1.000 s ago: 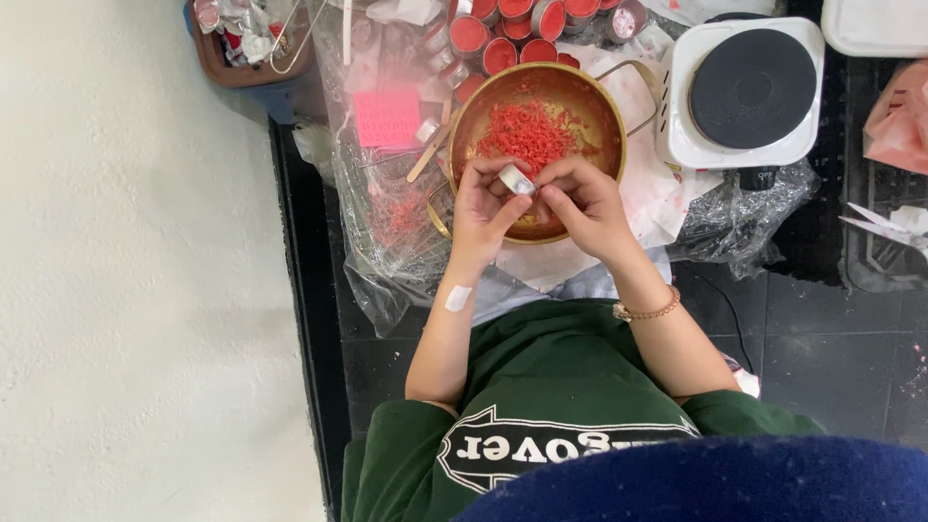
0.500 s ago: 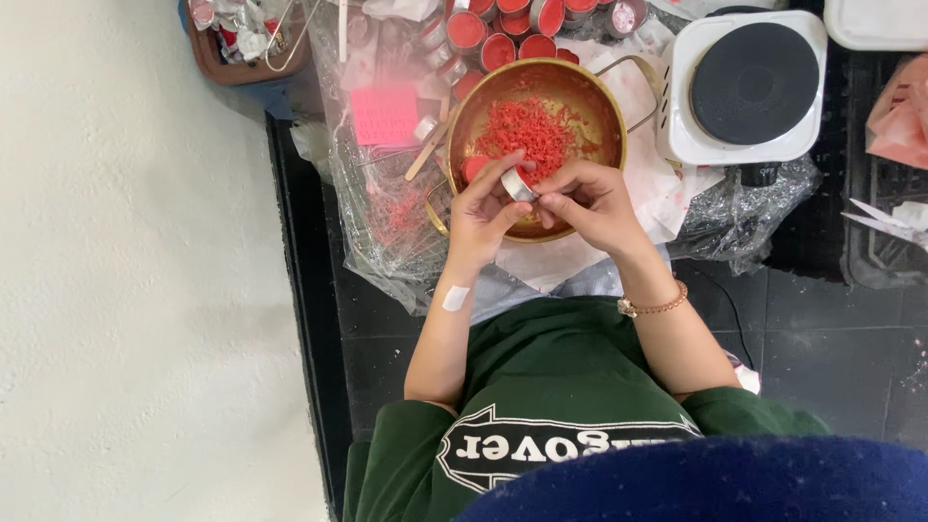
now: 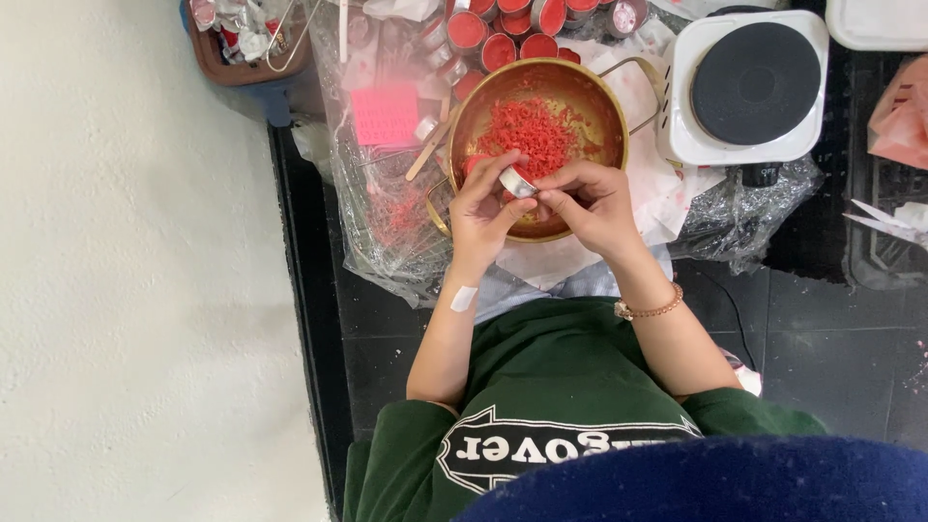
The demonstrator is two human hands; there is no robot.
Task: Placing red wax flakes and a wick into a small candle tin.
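A small round metal cup [image 3: 517, 181] with thin silvery walls is held tilted above the near rim of a brass-coloured pan [image 3: 580, 85], its open mouth turned away toward the pan. The left hand [image 3: 480, 215] pinches it from one side and the right hand [image 3: 592, 201] from the other. Inside the pan lies a loose heap of red wax shavings [image 3: 527, 129], with a solid red disc [image 3: 474, 164] just beside the cup.

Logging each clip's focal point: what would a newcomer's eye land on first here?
First the brass-coloured bowl at top centre, heaped with bright red shavings. Just over its near rim, the left hand and right hand share a grip on a small metal cup. To the right stands a white single hotplate.
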